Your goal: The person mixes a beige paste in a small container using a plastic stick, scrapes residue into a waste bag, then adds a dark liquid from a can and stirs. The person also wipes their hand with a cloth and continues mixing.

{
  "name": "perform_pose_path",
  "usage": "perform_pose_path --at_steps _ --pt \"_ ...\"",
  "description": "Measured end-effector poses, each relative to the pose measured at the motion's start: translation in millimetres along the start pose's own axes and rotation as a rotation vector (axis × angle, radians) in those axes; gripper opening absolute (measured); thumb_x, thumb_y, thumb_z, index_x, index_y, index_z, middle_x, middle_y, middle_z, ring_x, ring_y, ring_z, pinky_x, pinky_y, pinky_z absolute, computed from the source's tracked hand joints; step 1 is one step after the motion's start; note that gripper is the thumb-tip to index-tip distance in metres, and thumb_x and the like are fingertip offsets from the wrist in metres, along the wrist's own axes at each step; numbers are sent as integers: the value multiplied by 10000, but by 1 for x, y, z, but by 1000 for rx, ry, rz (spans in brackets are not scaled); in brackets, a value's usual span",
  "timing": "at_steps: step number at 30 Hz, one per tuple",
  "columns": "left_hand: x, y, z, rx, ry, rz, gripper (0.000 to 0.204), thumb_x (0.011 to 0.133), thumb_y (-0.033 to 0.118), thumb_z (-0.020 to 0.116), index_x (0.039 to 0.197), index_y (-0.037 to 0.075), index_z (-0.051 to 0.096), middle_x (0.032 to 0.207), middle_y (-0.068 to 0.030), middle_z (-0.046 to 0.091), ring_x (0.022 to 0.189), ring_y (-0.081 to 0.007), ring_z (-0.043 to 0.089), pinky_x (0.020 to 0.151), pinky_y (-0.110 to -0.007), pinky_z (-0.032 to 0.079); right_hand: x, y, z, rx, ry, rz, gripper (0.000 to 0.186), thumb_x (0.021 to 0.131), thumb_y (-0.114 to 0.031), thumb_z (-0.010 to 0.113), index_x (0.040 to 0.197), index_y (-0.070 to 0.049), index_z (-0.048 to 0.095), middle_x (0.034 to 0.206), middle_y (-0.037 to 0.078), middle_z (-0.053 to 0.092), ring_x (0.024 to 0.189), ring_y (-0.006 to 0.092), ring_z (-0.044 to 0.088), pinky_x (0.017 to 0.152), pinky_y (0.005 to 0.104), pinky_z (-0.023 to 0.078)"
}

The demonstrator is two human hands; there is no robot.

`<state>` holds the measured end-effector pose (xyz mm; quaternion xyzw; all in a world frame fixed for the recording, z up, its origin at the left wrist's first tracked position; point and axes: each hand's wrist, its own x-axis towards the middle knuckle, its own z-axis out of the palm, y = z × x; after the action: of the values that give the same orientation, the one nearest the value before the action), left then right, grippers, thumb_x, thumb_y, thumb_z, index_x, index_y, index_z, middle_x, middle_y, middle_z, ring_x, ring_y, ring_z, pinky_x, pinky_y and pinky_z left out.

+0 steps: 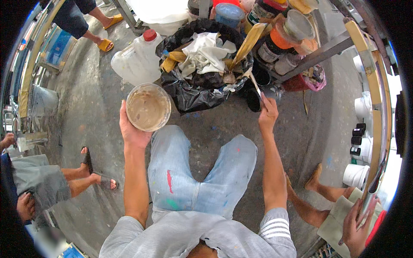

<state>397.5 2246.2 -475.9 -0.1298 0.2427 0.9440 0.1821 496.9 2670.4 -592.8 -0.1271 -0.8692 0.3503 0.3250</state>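
Observation:
My left hand (137,136) is wrapped round a round clear plastic tub (148,107), tilted so its mouth shows. Light brown paste coats the inside. My right hand (268,115) grips a thin spatula-like tool (255,82), its pale, smeared tip pointing up and left at the right rim of the waste bin. Whether the tip touches the rim I cannot tell. That bin is lined with a black plastic bag (186,97) and filled with crumpled white cloth (207,52), scraps and a tall stained wooden strip (248,44).
A white jug with a red cap (137,60) stands left of the bin. Paint tubs and jars (272,46) crowd a metal frame (314,58) at the far right. A pink-lined basket (307,81) sits beneath. Other people's legs (79,176) are at left, far left and right.

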Motion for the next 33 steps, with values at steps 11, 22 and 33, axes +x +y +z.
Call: perform_pose_path --at_steps 11,22,33 --pt "-21 11 71 47 92 -184 627 1015 557 382 1458 123 475 1461 -141 526 1297 -390 535 1071 -638 421 35 -69 4 46 11 272 280 962 -9 580 1225 8 674 892 74 672 675 129 607 596 289 485" --pt "-147 56 202 -175 74 -346 608 972 442 406 1441 66 501 1488 -185 489 1355 -397 479 1122 -624 363 -158 -223 -190 -54 -7 991 302 997 -53 513 1269 18 622 827 38 620 634 103 567 553 271 471" --pt "-266 120 397 9 -65 -432 619 1021 543 407 1378 60 553 1413 -203 558 1268 -385 563 1073 -544 456 -122 -550 -347 529 -156 1101 268 981 -53 548 1222 8 649 818 23 670 647 64 600 584 244 498"
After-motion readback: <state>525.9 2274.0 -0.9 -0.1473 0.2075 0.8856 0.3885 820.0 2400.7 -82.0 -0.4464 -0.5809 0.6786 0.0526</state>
